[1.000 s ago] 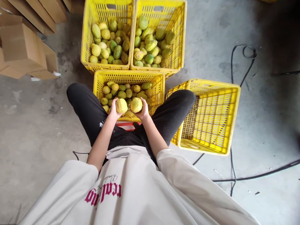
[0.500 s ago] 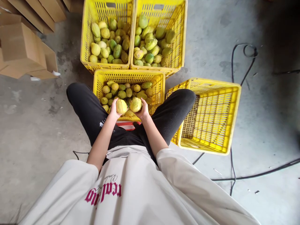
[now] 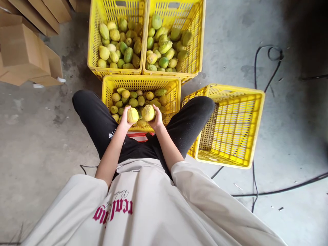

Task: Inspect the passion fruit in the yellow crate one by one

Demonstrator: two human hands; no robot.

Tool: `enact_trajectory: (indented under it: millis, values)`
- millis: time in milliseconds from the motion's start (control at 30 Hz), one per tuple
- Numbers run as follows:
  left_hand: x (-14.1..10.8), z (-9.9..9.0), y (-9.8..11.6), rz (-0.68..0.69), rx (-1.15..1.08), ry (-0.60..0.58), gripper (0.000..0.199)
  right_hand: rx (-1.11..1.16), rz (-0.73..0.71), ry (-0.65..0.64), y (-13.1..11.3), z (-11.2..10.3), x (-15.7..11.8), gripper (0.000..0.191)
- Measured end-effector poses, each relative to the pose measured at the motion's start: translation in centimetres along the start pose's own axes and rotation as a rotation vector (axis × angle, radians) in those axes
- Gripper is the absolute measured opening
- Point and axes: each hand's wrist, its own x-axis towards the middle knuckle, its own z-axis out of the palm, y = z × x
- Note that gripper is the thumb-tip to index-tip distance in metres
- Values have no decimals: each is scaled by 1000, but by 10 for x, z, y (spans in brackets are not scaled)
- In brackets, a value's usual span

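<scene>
My left hand (image 3: 125, 118) is wrapped round a yellow lemon-like fruit (image 3: 133, 115), gripping it from its left side. In my right hand (image 3: 157, 118) is a second yellow lemon-like fruit (image 3: 148, 113), with a browner patch on its upper face. The two fruits are side by side with a small gap between them. Both hands are over the near part of a yellow plastic crate (image 3: 141, 79) between my knees. Several yellow and green fruits (image 3: 133, 103) lie inside it; my hands and the held fruits hide some of them.
Two yellow crates, a left one (image 3: 90, 41) and a right one (image 3: 202, 37), stand beyond with many yellow-green fruits. At my right a crate (image 3: 230, 130) with no fruit visible in it is tipped over. Cardboard boxes (image 3: 25, 51) stand far left. Black cables (image 3: 282, 192) cross the floor.
The fruit in my right hand is turned slightly and shows a different face. The left fruit appears turned a little too. Both hands stay in nearly the same place.
</scene>
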Motion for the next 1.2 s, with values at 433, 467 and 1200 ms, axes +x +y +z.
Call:
enact_trajectory:
  millis: [433, 467, 1200]
  values:
    - [-7, 8, -4, -65, -61, 45, 22, -30, 47, 87, 0, -1, 4, 33]
    - [-8, 8, -3, -57, -45, 35, 24, -36, 46, 70, 0, -2, 4, 36]
    - [-7, 6, -9, 35, 108, -18, 30, -109, 2, 44, 8, -5, 11, 28]
